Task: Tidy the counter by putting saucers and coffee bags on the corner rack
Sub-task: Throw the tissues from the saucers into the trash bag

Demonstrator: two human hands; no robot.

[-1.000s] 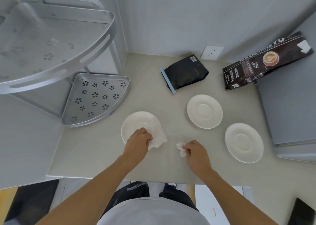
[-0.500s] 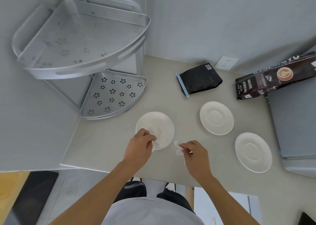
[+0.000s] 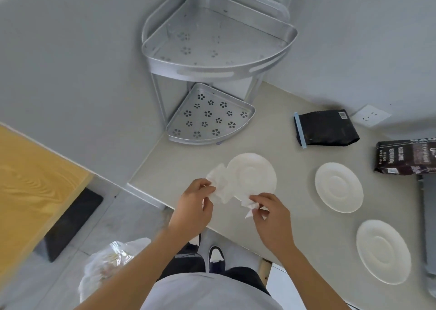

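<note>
At the far left a yellow wood-grain surface (image 3: 28, 180) stands apart from the bench (image 3: 295, 215), with grey floor between them, and a clear plastic bag (image 3: 111, 260) sits on the floor near the person's left arm. In the far corner of the bench stands the two-tier metal corner rack (image 3: 212, 73); both its shelves, pierced with flower-shaped holes, hold nothing.

The left hand (image 3: 192, 206) hovers at the near edge of the bench, thumb and fingers pinching a crumpled white tissue (image 3: 220, 182) that overlaps the left rim of the nearest saucer (image 3: 252, 175). That saucer lies flat on the bench just in front of the rack's lower shelf. The right hand (image 3: 271, 217), beside the left, pinches a smaller crumpled scrap of tissue (image 3: 250, 207) between its fingertips, at the near rim of the same saucer.

Further right a black coffee bag (image 3: 328, 128) with a pale blue clip along its left end lies flat near the wall, close to a white wall socket (image 3: 370, 116). A second saucer (image 3: 338, 187) sits nearer, and a third saucer (image 3: 383, 250) nearer still. At the right edge lies a dark printed coffee bag (image 3: 405, 156), partly cut off.
</note>
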